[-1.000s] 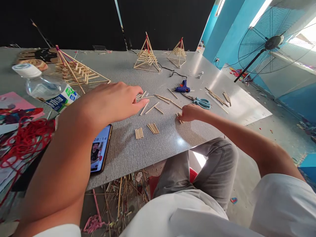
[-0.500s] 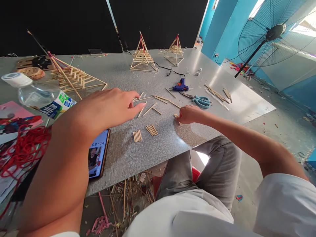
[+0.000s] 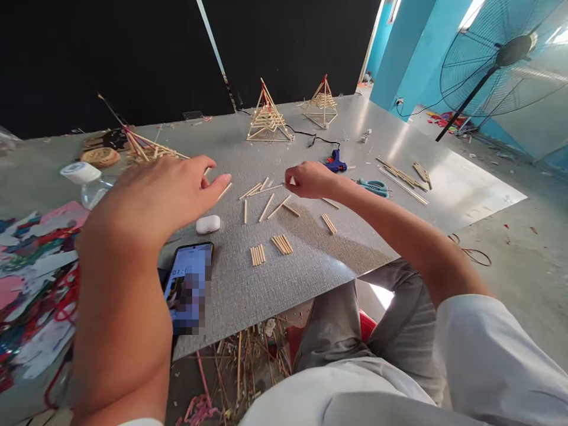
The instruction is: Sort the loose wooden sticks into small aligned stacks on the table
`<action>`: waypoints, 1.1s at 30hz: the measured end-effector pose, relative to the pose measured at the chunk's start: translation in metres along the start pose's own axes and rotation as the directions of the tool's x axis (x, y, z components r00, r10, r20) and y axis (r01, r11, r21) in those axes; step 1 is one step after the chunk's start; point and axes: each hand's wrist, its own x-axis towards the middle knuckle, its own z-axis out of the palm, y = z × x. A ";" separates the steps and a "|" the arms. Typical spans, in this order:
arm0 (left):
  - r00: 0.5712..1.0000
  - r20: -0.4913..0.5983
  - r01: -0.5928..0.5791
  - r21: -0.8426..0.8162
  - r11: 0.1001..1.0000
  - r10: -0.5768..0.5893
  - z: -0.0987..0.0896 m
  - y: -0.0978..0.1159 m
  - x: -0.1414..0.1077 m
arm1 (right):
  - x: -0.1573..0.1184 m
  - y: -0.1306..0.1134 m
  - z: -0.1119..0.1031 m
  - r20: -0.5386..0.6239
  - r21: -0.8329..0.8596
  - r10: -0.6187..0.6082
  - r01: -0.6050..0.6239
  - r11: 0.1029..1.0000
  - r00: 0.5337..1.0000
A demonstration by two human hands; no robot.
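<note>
My left hand (image 3: 177, 186) hovers over the table's left part, thumb and forefinger apart. A short wooden stick (image 3: 225, 190) shows just beyond its thumb, seemingly not held. Farther right, my right hand (image 3: 308, 179) is closed in a pinch over loose sticks (image 3: 266, 207); what its fingertips hold is hidden. One stick's end reaches those fingertips. Nearer to me lie three small side-by-side bundles of short sticks: a left one (image 3: 257, 255), a middle one (image 3: 282, 244) and a right one (image 3: 329, 223).
Behind stand two stick pyramids (image 3: 267, 118) (image 3: 323, 103); another, at left, is partly hidden. A blue glue gun (image 3: 337, 161), scissors (image 3: 375, 187) and longer sticks (image 3: 402, 174) lie right. A phone (image 3: 189, 284), white case (image 3: 207, 224), bottle (image 3: 91, 183) and paper scraps (image 3: 31, 266) are left.
My right hand has left the right-hand bundle and moved left and away from me to the loose sticks. My left hand has drawn back left. The view has shifted, uncovering the white case.
</note>
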 end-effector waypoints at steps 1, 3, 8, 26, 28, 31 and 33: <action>1.000 0.004 0.021 0.014 1.000 -0.021 -0.003 0.002 -0.001 | 0.015 -0.007 0.004 -0.008 -0.031 -0.039 0.039 0.999 0.999; 0.999 0.008 0.045 0.028 0.999 -0.045 -0.005 0.003 -0.001 | 0.045 -0.020 0.012 -0.014 -0.091 -0.134 0.132 0.987 0.991; 0.999 0.045 -0.016 -0.016 1.000 0.016 0.007 -0.006 0.014 | 0.103 -0.041 0.033 0.111 -0.296 -0.323 0.342 0.892 0.940; 0.995 0.033 -0.089 -0.101 0.991 0.093 0.022 -0.007 0.025 | 0.122 -0.064 0.044 0.197 -0.568 -0.481 0.500 0.654 0.854; 0.995 0.034 -0.093 -0.085 0.992 0.096 0.021 -0.007 0.024 | 0.118 -0.057 0.034 0.137 -0.574 -0.480 0.464 0.674 0.867; 0.993 0.022 -0.112 -0.066 0.992 0.113 0.022 -0.007 0.023 | 0.097 -0.026 0.018 -0.028 -0.553 -0.494 0.398 0.732 0.869; 0.994 0.014 -0.112 -0.052 0.992 0.113 0.024 -0.006 0.023 | 0.069 0.008 0.013 -0.112 -0.519 -0.515 0.392 0.760 0.850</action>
